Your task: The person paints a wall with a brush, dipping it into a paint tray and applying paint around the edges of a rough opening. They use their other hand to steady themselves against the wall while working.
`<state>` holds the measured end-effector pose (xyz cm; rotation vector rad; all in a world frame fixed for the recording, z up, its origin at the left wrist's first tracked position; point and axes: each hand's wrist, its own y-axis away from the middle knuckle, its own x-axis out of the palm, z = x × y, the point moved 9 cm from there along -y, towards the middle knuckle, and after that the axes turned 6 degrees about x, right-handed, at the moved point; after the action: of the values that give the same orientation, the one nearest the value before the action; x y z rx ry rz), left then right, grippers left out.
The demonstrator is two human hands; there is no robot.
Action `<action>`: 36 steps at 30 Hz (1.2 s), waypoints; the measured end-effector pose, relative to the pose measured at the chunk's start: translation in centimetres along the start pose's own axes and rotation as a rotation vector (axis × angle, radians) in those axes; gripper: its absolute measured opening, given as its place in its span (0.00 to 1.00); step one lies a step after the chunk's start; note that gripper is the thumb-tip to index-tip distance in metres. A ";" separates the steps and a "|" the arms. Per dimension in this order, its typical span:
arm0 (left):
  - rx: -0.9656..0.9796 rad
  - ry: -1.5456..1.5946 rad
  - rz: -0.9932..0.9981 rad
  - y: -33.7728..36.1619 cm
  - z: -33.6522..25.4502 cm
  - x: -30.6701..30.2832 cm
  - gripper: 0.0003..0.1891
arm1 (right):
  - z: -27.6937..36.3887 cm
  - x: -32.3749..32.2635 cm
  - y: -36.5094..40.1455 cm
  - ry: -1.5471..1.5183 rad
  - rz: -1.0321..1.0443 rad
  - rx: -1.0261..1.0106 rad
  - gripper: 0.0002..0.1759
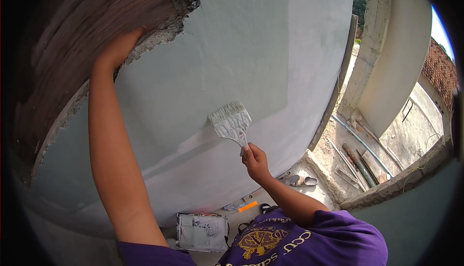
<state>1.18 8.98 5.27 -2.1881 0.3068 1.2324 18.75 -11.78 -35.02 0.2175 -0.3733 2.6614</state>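
Observation:
My right hand (255, 162) is wrapped round the handle of a wide paintbrush (232, 121). The brush is smeared with pale grey-green paint, and its bristles lie against the wall (241, 63). Fresh-looking, darker paint covers the upper part of the wall, and a paler whitish band runs below it. Up at the left, my left hand (118, 51) is at the rough broken edge (166, 33) of the wall, beside a brown ridged surface (96, 19). Its fingers are mostly hidden, so I cannot see how they are bent.
Below, a paint-stained tray (200, 232) stands on the floor near a clear plastic bottle (234, 205) and an orange strip (248, 206). Shoes (307, 181) lie by the wall's end. Pipes and rods (362, 164) are strewn beyond a low ledge (401, 176) at the right.

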 end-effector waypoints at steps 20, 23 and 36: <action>-0.017 -0.010 0.000 0.5 -0.5 -0.2 0.35 | -1.1 -0.2 0.1 -0.008 -0.018 0.073 0.21; -0.031 0.011 0.026 0.4 -0.6 0.0 0.35 | -1.7 -0.4 0.4 -0.016 -0.001 0.100 0.21; -0.044 0.039 -0.004 0.3 -0.1 -0.1 0.33 | -2.2 -0.6 0.6 0.009 -0.002 0.114 0.20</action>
<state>1.10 8.66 5.27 -2.2508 0.2934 1.2063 18.78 -11.91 -37.34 0.2407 -0.2190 2.6828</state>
